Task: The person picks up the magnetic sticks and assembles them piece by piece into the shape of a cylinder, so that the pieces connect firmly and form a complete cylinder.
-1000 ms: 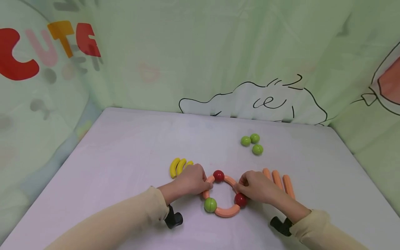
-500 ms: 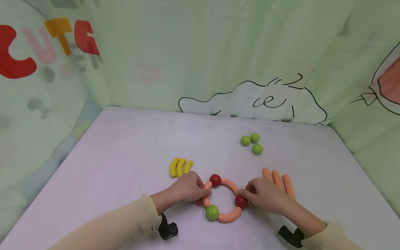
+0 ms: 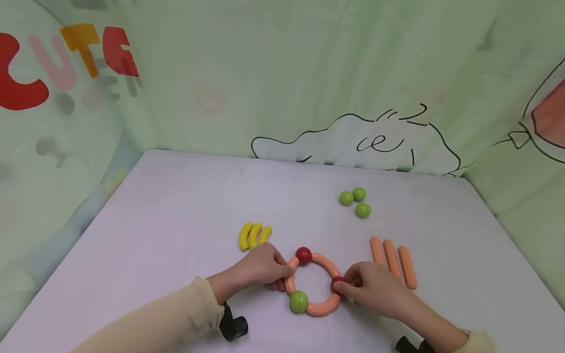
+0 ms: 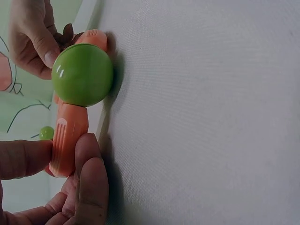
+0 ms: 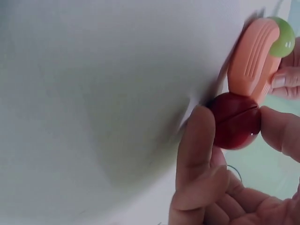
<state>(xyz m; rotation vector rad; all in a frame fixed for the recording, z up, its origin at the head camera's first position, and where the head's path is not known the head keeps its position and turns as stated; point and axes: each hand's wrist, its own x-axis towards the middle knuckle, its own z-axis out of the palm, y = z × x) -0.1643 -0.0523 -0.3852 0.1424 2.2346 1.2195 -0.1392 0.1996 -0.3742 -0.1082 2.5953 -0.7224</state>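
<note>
1. Salmon-coloured curved pieces, three in number, make up a ring (image 3: 323, 308), with two red balls and one green ball (image 3: 298, 301) set between their ends. It is at the near part of the counter (image 3: 203, 206), between the person's hands.
2. Left hand (image 3: 267, 264): fingers (image 4: 91, 183) drawn in to the thickness of the left curved piece (image 4: 70, 136), which they pinch against the thumb.
3. Right hand (image 3: 375, 289): thumb and finger grip the right red ball (image 5: 234, 121) from opposite sides, spread no wider than the ball.
4. Far red ball (image 3: 303, 255) and green ball: touched by neither hand. Whether the ring bears fully on the counter or is slightly raised, I cannot tell.
5. Set apart from the ring: three yellow pieces (image 3: 254, 236) just beyond the left hand, three straight sticks (image 3: 392, 257) beside the right, three loose green balls (image 3: 363, 210) farther back.
6. Step in hand, in my judgement: adjusting the ring, its circle appearing complete.
7. Next move, as I judge it, calls for even, gentle pressure from both sides; a one-sided pull could part a joint. Neither grip should be released before the ring lies flat.
</note>
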